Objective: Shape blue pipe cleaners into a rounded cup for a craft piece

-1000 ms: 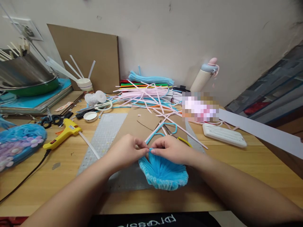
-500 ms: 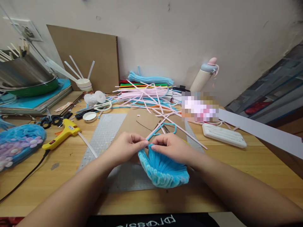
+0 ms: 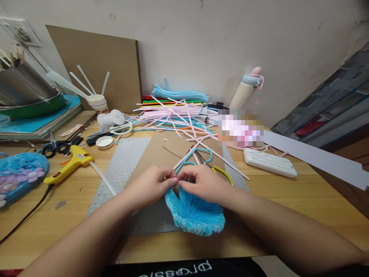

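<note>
Between my two hands is a blue fuzzy pipe-cleaner piece (image 3: 198, 215), curved like a shallow bowl with a ribbed rim and an opening near my fingers. My left hand (image 3: 158, 182) pinches it at its upper left edge, thumb against forefinger. Right beside that, my right hand (image 3: 198, 181) pinches the same edge, with the fingertips of both hands nearly touching. Bent blue pipe cleaners (image 3: 206, 150) stick out beyond my fingers. Behind my right hand lie yellow-handled pliers (image 3: 223, 174), partly hidden by it.
A cardboard sheet (image 3: 150, 154) lies on a grey cutting mat (image 3: 115, 165). To the left are a yellow glue gun (image 3: 70, 163), black scissors (image 3: 59, 148) and a blue flowered piece (image 3: 21, 177). Pipe cleaners (image 3: 173, 111) are piled behind; a white case (image 3: 269, 162) sits right.
My hands and the blue piece have shifted slightly down, and the fingertips have drawn closer together. More of the pliers' yellow handles shows. The whole view has moved a little.
</note>
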A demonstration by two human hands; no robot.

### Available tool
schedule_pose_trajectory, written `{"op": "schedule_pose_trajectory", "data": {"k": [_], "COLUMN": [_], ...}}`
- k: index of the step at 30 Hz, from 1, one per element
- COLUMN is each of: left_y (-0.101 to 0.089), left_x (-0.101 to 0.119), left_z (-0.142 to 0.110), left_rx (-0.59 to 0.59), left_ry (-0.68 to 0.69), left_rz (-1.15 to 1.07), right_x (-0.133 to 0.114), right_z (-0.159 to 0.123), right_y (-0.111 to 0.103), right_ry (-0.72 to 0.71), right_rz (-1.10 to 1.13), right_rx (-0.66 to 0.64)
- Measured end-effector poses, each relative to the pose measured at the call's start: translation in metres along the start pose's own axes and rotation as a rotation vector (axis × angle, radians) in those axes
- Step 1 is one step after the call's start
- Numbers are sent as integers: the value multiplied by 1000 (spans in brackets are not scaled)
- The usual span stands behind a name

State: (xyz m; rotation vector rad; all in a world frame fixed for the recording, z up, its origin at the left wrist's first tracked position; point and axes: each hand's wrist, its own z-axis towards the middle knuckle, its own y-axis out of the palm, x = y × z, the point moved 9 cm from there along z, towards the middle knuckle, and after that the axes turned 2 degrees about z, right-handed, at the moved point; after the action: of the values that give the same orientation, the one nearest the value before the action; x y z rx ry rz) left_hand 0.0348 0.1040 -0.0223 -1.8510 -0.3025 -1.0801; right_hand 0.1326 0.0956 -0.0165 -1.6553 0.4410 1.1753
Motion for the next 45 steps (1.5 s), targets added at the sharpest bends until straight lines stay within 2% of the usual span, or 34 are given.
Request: {"op": "schedule_pose_trajectory", "data": {"k": [4, 10, 15, 17, 20, 24, 28, 33, 38, 45], "left_y": [1, -4, -23, -21, -10, -13, -26, -32, -26, -25], "left_x": [0, 7, -2, -4, -7, -5, 7, 6, 9, 13], "left_z": [0, 2, 0, -2, -4, -10, -15, -18, -16, -14], "left_rx": [20, 64, 255, 239, 139, 180, 313, 430, 427, 437], "left_ry": [3, 37, -47, -84, -165, -219, -119, -113, -56, 29], "left_rz": [-91, -16, -77, -97, -159, -274, -273, -265, -228, -178], "right_x": [0, 4, 6, 8, 5, -9, -23, -23, -4, 10], "right_z": [1, 3, 1, -2, -7, -12, -9, -7, -4, 2], "right_y": [-2, -3, -13, -19, -28, -38, -32, -25, -23, -16], "right_ry": [0, 29, 72, 114, 112, 29, -52, -88, 24, 120], "right_rz": [-3, 66, -64, -135, -151, -68, 94, 238, 395, 604], "right_rx": [10, -4, 114, 186, 295, 387, 302, 266, 313, 280]}}
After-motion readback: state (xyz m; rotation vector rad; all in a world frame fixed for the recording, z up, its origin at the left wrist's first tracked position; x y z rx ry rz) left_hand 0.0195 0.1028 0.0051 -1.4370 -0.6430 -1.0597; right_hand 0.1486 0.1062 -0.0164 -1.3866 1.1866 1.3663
